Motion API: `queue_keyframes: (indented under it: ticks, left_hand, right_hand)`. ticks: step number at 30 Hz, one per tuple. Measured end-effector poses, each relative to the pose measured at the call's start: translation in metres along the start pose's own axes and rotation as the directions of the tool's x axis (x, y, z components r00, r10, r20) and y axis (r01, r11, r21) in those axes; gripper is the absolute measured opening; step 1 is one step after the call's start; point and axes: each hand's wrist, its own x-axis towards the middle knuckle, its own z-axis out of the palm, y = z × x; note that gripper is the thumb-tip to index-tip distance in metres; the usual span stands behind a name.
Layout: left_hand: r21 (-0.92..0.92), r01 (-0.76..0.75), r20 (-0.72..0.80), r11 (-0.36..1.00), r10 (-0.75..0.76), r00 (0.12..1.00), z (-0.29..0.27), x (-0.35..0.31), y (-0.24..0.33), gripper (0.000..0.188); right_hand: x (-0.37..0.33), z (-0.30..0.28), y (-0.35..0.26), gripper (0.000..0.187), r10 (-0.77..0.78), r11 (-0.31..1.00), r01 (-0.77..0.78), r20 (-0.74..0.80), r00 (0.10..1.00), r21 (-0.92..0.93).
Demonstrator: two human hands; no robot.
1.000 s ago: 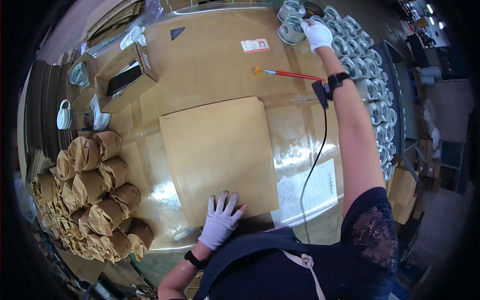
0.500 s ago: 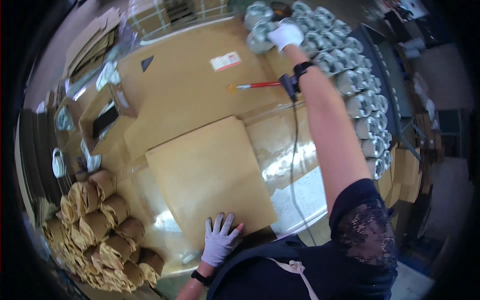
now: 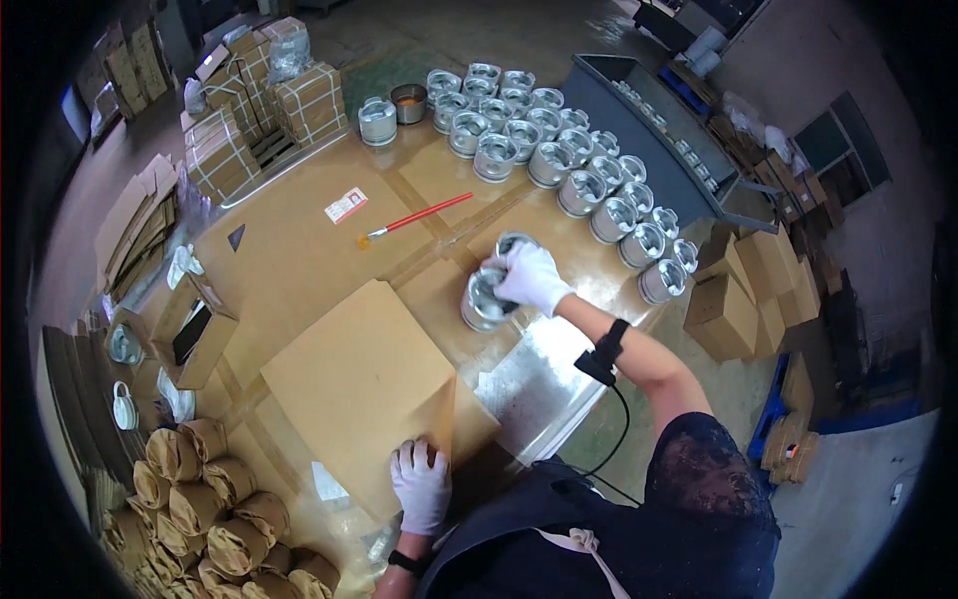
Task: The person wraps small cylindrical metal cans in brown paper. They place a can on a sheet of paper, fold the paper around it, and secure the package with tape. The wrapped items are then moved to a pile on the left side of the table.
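Note:
My right hand (image 3: pixel 534 280), in a white glove, grips two silvery metal pistons above the table's right part. The nearer piston (image 3: pixel 484 307) shows its open, hollow end; the farther piston (image 3: pixel 513 243) is partly behind my fingers. My left hand (image 3: pixel 420 487), gloved too, is at the near edge of a stack of brown paper sheets (image 3: pixel 359 384). Its fingers curl over the top sheet, whose right corner is raised and bent; the thumb is hidden. Several more pistons (image 3: pixel 496 157) stand in rows along the table's far right edge.
A red-handled brush (image 3: pixel 429 212) and a small printed card (image 3: pixel 345 206) lie on the cardboard-covered table (image 3: pixel 299 250). Paper-wrapped pieces (image 3: pixel 235 479) are piled at the near left, below an open cardboard box (image 3: pixel 205 334). A brown-filled metal tin (image 3: pixel 408 103) stands at the far edge beside a single piston (image 3: pixel 377 121).
My right hand has come back from the far rows toward me, bringing two pistons. My left hand's spread fingers have curled, and the top sheet has turned and lifted at its right corner.

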Motion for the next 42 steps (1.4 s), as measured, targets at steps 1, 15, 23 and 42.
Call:
queue_keyframes:
  ticks: [1, 15, 23, 42]
  left_hand:
    - [0.032, 0.014, 0.032, 0.999, -0.015, 0.999, -0.001, 0.006, 0.008, 0.032]
    - [0.053, -0.055, 0.17, 0.997, 0.045, 0.984, -0.001, -0.006, 0.01, 0.048]
    - [-0.016, 0.002, 0.063, 1.0, -0.001, 0.998, 0.005, -0.063, -0.016, 0.036]
    - [0.076, -0.116, -0.108, 0.99, 0.124, 0.986, -0.056, 0.1, -0.12, 0.08]
  right_hand:
    - [-0.02, 0.012, 0.008, 0.036, -0.014, 1.0, 0.013, -0.021, 1.0, -0.02]
    - [-0.08, 0.037, -0.041, 0.049, -0.154, 0.969, 0.191, 0.222, 0.963, -0.156]
    - [-0.099, 0.079, -0.143, 0.051, -0.43, 0.375, -0.395, 0.535, 0.727, 0.839]
    - [0.009, 0.048, -0.203, 0.094, -0.698, 0.685, 0.677, 0.507, 0.506, 0.268]
